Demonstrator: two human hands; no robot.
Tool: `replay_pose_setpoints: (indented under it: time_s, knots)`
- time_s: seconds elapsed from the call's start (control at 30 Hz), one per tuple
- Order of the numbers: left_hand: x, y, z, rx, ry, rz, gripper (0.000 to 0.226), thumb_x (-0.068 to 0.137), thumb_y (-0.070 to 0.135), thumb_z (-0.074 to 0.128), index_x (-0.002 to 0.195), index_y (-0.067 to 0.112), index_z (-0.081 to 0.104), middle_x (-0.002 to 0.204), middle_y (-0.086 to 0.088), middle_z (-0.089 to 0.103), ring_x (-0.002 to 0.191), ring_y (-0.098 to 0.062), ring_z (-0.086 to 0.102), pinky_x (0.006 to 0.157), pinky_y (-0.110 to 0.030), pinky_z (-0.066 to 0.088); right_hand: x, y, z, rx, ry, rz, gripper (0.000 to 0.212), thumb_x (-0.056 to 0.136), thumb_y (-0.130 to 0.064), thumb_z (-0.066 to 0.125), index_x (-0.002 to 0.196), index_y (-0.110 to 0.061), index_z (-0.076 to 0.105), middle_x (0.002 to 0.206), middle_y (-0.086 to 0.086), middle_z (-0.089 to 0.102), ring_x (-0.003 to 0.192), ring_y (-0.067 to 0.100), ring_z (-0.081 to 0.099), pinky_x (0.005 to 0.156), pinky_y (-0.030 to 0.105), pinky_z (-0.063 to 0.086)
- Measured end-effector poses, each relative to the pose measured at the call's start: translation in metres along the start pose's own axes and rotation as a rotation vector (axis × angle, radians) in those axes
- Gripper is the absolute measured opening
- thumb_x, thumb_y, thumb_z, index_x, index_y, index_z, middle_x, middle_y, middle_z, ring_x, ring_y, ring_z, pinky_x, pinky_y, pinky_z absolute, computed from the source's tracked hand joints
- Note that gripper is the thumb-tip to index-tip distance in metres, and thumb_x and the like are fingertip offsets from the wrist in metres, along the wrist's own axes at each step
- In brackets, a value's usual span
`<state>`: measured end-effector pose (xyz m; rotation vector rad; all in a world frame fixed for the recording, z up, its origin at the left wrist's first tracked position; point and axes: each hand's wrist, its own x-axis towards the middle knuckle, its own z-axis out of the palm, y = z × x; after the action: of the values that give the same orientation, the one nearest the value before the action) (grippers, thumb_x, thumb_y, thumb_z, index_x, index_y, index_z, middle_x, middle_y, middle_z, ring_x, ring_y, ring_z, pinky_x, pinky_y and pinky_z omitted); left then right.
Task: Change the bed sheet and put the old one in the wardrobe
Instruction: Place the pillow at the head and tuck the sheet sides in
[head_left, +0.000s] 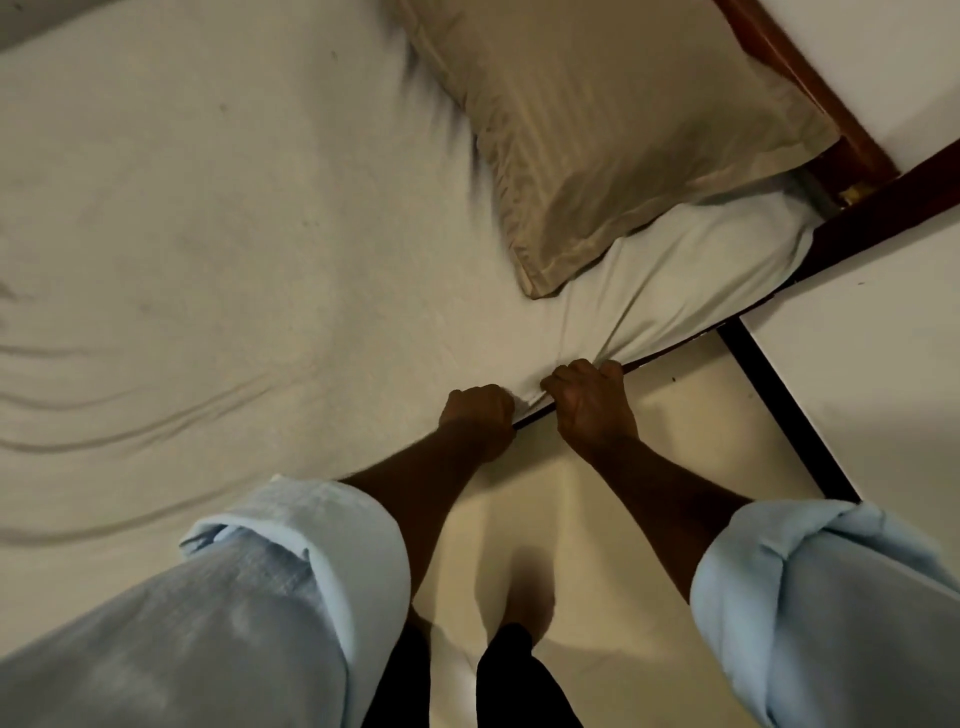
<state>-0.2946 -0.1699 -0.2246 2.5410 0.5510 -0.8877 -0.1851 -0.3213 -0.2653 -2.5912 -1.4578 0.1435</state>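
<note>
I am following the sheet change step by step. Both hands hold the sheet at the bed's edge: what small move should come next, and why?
Probably pull the gripped edge up and outward to loosen it. The left hand and right hand grip the sheet at the bed's side, where it bunches into folds. The pillow lies on the sheet and likely must come off soon.

Pillow (613, 130) on bed sheet (234, 234), near headboard (810, 83)
</note>
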Motion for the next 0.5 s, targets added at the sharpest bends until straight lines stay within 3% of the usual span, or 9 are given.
replay_pose_setpoints:
  time_s: [0.07, 0.13, 0.2, 0.27, 0.33, 0.4, 0.5]
  knots:
    - [-0.015, 0.001, 0.012, -0.022, 0.116, -0.033, 0.035, 0.097, 0.033, 0.049, 0.129, 0.020, 0.057, 0.128, -0.007, 0.059, 0.115, -0.031, 0.059, 0.096, -0.037, 0.041, -0.007, -0.013, 0.003, 0.127, 0.040, 0.252, 0.029, 0.083, -0.012, 0.066, 0.112, -0.019, 0.064, 0.102, 0.000, 0.068, 0.098, 0.027, 0.062, 0.082, 0.042, 0.042]
    - [-0.032, 0.000, 0.031, -0.096, 0.159, -0.131, 0.031, 0.100, 0.037, 0.043, 0.118, 0.019, 0.061, 0.114, -0.008, 0.063, 0.106, -0.032, 0.062, 0.085, -0.035, 0.045, -0.018, -0.023, 0.011, 0.308, 0.032, 0.666, 0.040, 0.087, -0.028, 0.072, 0.122, -0.018, 0.057, 0.116, 0.002, 0.065, 0.108, 0.026, 0.061, 0.088, 0.043, 0.049]
    - [-0.043, -0.012, 0.061, -0.423, 0.076, -0.347, 0.026, 0.100, 0.036, 0.046, 0.098, 0.016, 0.062, 0.095, -0.008, 0.064, 0.090, -0.029, 0.067, 0.074, -0.032, 0.050, -0.024, -0.029, 0.027, 0.545, -0.110, 1.016, 0.044, 0.092, -0.038, 0.069, 0.125, -0.012, 0.057, 0.125, 0.008, 0.064, 0.116, 0.031, 0.061, 0.095, 0.042, 0.048]
    - [-0.050, -0.027, 0.087, -1.053, -0.020, -0.601, 0.022, 0.103, 0.023, 0.046, 0.085, 0.015, 0.056, 0.082, -0.009, 0.058, 0.064, -0.024, 0.069, 0.058, -0.026, 0.054, -0.026, -0.037, 0.040, 0.735, -0.280, 1.101, 0.036, 0.095, -0.039, 0.066, 0.118, -0.011, 0.064, 0.130, 0.011, 0.065, 0.121, 0.032, 0.060, 0.102, 0.038, 0.046]
    - [-0.053, -0.031, 0.105, -1.570, -0.082, -0.782, 0.021, 0.107, 0.016, 0.041, 0.096, 0.013, 0.058, 0.084, -0.008, 0.059, 0.052, -0.018, 0.067, 0.051, -0.021, 0.044, -0.019, -0.044, 0.050, 0.843, -0.273, 1.035, 0.013, 0.096, -0.032, 0.066, 0.094, -0.019, 0.065, 0.120, 0.012, 0.070, 0.112, 0.030, 0.063, 0.100, 0.037, 0.048]
    - [-0.042, -0.032, 0.115, -1.772, 0.015, -0.874, 0.019, 0.106, 0.023, 0.046, 0.116, 0.019, 0.062, 0.103, -0.002, 0.064, 0.069, -0.015, 0.069, 0.061, -0.025, 0.042, -0.008, -0.048, 0.061, 1.010, -0.181, 1.046, 0.004, 0.095, -0.021, 0.067, 0.095, -0.017, 0.067, 0.106, 0.013, 0.073, 0.096, 0.029, 0.068, 0.093, 0.042, 0.055]
    - [-0.013, -0.034, 0.116, -2.079, 0.063, -0.877, 0.022, 0.102, 0.027, 0.056, 0.122, 0.020, 0.062, 0.126, 0.000, 0.066, 0.081, -0.010, 0.071, 0.060, -0.028, 0.049, 0.002, -0.046, 0.075, 1.254, -0.107, 1.134, 0.016, 0.094, -0.004, 0.062, 0.108, -0.007, 0.068, 0.104, 0.012, 0.071, 0.078, 0.021, 0.066, 0.079, 0.037, 0.056]
